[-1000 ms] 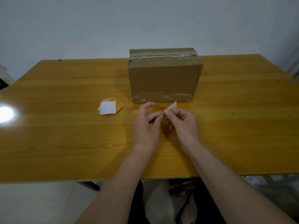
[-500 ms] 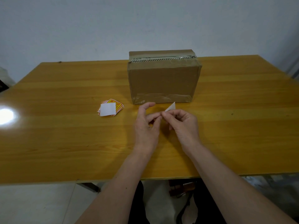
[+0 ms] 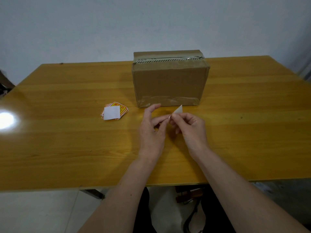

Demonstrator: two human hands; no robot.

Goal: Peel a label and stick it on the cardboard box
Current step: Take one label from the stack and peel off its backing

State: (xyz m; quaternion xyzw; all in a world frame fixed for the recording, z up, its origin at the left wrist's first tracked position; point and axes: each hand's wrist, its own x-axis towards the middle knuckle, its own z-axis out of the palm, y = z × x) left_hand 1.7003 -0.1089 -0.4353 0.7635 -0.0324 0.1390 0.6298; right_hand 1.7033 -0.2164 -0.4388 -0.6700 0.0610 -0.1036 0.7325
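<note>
- Both hands up over the counter (image 3: pixel 67 148), fingertips meeting just in front of the box (image 3: pixel 170 81).
- Right hand (image 3: pixel 191 130) pinched on a label (image 3: pixel 178 110); white corner poking up and away, toward the box's lower edge.
- Left hand (image 3: pixel 151 132) closed fingertip-to-thumb at the label's near corner, index raised; looks like picking backing from sticker, though too small to tell whether any has split yet.
- Label held tilted, long edge running up and to the right, pale side facing the camera.
- Box straight ahead of the pinch, near, broad brown front facing this way, taped seam along the bottom, striped tape on top.
- Key relation: target face dead ahead of the right-hand grip, so a short forward push once peeled; right hand nearer, marginally.
- Stack of labels (image 3: pixel 114 112) lying flat to the left of the box, well clear of both hands, white backing uppermost.
- Risk, by judgement: sticky side curling onto a fingertip before reaching cardboard.
</note>
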